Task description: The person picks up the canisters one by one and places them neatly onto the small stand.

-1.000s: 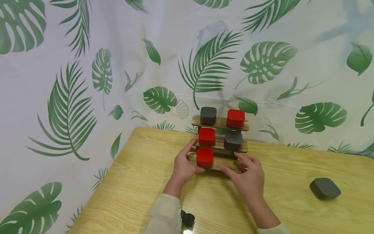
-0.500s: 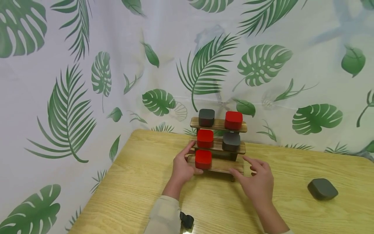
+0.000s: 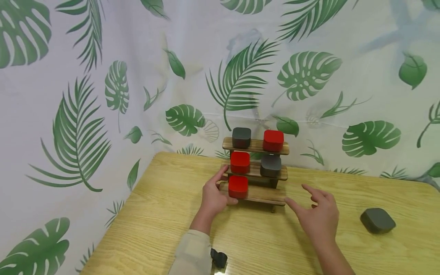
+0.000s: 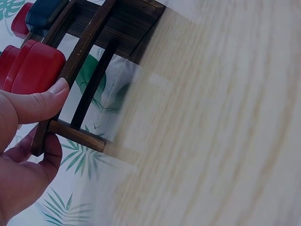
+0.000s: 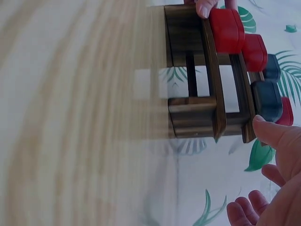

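A three-tier wooden shelf stand (image 3: 264,195) sits on the table near the back wall. On its bottom tier, toward the left, is a red rounded box (image 3: 238,186). The middle tier bears a red box (image 3: 240,162) and a dark grey box (image 3: 270,165); the top tier, a dark grey box (image 3: 241,137) and a red box (image 3: 273,140). My left hand (image 3: 214,196) grips the bottom tier's left end, thumb at the front edge in the left wrist view. Beside the stand's right end, my right hand (image 3: 321,217) holds nothing, thumb and fingers apart.
A loose dark grey box (image 3: 378,220) lies on the wooden table (image 3: 154,214) at the right. Behind rises a white curtain (image 3: 192,34) printed with green leaves. A small black object (image 3: 219,258) shows beside the left sleeve.
My right hand has let go of the bottom tier's right end and moved right, its fingers spreading. The left hand keeps its grip; the view has shifted slightly.
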Motion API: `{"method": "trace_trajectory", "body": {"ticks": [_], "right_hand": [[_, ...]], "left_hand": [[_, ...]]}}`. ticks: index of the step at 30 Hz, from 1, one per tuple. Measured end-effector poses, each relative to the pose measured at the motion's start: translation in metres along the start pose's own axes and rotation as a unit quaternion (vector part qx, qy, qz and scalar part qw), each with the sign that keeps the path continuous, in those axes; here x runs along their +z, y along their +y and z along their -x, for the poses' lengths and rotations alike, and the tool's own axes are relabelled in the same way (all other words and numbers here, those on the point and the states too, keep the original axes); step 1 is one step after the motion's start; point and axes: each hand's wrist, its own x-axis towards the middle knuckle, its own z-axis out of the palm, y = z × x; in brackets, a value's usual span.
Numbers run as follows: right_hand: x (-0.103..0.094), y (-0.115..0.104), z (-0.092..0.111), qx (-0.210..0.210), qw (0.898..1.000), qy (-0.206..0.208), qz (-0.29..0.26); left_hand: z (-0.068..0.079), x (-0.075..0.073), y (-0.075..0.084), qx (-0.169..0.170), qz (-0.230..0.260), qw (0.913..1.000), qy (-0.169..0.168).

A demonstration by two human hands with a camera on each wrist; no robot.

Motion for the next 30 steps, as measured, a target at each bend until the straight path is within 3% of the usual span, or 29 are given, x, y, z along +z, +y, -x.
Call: {"method": "trace_trajectory", "body": {"ticks": [15,30], "right_hand": [[-0.024,0.020,-0.009,0.052,0.998,-0.007,0.026],[-0.052,0.051,-0.019,0.090,0.994,0.014,0.064]], "left_hand": [[0.000,0.000,0.000,0.004,0.003,1.0000,-0.003],[0.001,0.000,0.001,0.006,0.004,1.0000,-0.003]]}}
